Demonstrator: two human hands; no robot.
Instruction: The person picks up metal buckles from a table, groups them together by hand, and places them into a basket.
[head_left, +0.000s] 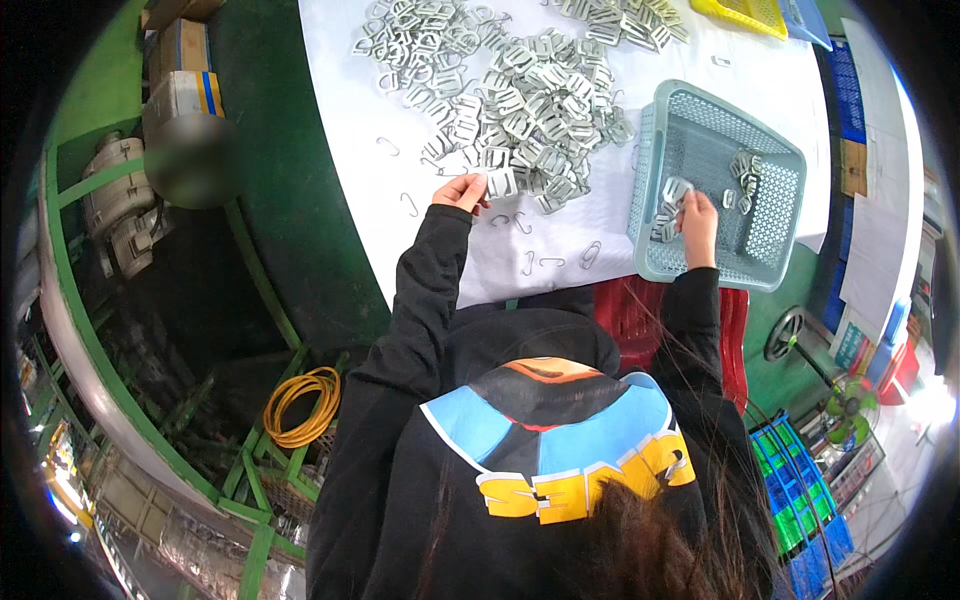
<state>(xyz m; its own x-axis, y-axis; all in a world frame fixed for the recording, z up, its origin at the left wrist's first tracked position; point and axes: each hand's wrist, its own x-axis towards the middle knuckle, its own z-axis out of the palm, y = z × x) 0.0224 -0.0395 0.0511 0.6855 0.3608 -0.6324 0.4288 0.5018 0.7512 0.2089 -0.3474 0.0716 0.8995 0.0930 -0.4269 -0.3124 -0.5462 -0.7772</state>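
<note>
At twelve o'clock a flat, slotted silver metal buckle (502,182) is pinched by the left hand's (462,192) closed fingertips, beside a heap of silver metal buckles (545,100); at two, a second silver metal buckle (677,189) is likewise pinched by the right hand (700,228), over a grey-blue perforated plastic basket (648,150); drops could be caused by slim grips, snags by interlocked slots.

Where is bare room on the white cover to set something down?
Bare: white cover at left edge, beside metal buckle pile, and between yellow tray and teal basket, near one loose buckle. Crowded: the pile; wire hooks dot its left and near sides.
</note>
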